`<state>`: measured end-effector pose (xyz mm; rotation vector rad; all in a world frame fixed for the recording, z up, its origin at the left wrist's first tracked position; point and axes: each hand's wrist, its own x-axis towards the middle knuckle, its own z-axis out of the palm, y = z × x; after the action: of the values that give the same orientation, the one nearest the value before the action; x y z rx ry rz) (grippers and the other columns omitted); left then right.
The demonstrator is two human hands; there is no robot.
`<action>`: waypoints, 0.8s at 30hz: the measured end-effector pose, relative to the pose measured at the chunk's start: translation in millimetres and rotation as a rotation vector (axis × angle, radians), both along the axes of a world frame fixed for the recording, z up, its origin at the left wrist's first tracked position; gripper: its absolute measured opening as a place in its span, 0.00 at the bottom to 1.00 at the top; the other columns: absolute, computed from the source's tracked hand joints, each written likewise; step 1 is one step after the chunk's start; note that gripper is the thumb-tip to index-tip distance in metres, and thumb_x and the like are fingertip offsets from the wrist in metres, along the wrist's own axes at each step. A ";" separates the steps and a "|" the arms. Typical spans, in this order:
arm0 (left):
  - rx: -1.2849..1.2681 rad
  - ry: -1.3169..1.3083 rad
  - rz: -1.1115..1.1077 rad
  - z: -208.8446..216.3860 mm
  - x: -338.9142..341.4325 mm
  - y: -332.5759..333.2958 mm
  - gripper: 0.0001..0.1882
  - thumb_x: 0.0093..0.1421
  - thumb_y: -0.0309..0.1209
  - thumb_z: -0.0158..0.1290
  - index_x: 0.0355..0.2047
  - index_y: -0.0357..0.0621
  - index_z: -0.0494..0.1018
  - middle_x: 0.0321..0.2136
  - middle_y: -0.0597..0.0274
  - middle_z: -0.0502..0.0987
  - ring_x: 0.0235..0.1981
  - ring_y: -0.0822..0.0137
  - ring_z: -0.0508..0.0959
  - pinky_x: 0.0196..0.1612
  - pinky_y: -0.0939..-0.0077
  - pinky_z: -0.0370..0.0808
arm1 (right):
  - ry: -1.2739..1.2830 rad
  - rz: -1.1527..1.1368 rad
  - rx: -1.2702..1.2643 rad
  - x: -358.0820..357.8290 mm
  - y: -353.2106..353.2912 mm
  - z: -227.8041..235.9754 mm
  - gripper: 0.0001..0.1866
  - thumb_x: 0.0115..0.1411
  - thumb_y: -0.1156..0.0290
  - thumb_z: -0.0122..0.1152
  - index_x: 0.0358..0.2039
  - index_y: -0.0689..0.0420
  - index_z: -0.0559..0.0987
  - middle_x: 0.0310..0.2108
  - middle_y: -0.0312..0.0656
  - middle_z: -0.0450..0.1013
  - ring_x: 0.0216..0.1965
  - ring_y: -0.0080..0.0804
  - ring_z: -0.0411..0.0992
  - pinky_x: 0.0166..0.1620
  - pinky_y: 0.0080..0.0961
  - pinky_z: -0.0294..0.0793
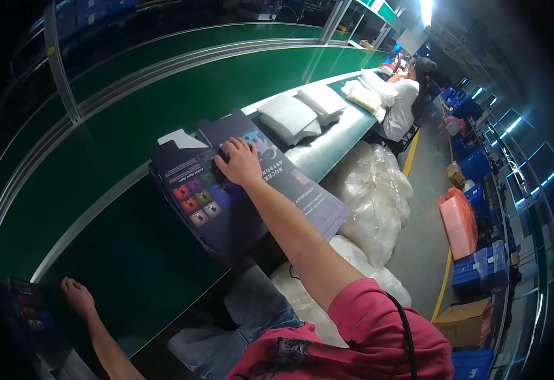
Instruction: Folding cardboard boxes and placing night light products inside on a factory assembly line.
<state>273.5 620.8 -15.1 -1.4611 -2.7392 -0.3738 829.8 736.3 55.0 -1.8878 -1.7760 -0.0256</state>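
Observation:
A stack of flattened dark printed cartons (226,215) lies on the green work surface in front of me, with small coloured pictures and flaps at its far end. My right hand (240,163) rests on the top carton, palm down and fingers spread. My left hand (78,297) is lower left over the green surface, fingers loosely bent, with nothing visible in it. Close beside it, at the left rim, is another dark printed carton (35,316), partly lost in shadow.
White padded packets (289,117) lie along the bench beyond the cartons. Farther along, a person in a white shirt (403,104) works at the same bench. Large clear plastic bags (375,202) stand beside the bench. Across the aisle are blue bins (479,272), a pink bag (459,221) and a cardboard box (464,323).

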 end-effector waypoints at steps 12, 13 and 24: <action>-0.027 -0.058 0.027 14.2 13.5 -1.9 0.16 0.68 0.34 0.34 0.51 0.44 0.66 0.59 0.58 0.61 0.57 0.59 0.65 0.59 0.63 0.62 | -0.011 -0.002 0.021 1.6 2.0 -3.5 0.27 0.56 0.50 0.52 0.50 0.55 0.73 0.58 0.46 0.63 0.63 0.43 0.54 0.64 0.49 0.45; -0.032 -0.044 0.027 15.5 16.7 -3.3 0.16 0.68 0.35 0.34 0.51 0.44 0.66 0.58 0.58 0.61 0.57 0.59 0.65 0.59 0.63 0.62 | -0.021 -0.003 0.012 2.0 0.5 -3.2 0.27 0.56 0.50 0.52 0.50 0.55 0.73 0.58 0.46 0.63 0.63 0.43 0.54 0.64 0.49 0.45; -0.044 -0.072 0.009 13.1 13.5 -1.7 0.16 0.68 0.34 0.35 0.50 0.44 0.67 0.58 0.58 0.62 0.56 0.59 0.66 0.58 0.64 0.63 | -0.005 -0.023 0.003 1.8 -0.7 1.0 0.27 0.56 0.51 0.53 0.51 0.55 0.73 0.58 0.45 0.63 0.64 0.40 0.53 0.65 0.45 0.44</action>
<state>286.9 619.1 -2.0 -1.4726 -2.8269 -0.3763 831.6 735.7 56.0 -1.9076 -1.7559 -0.0417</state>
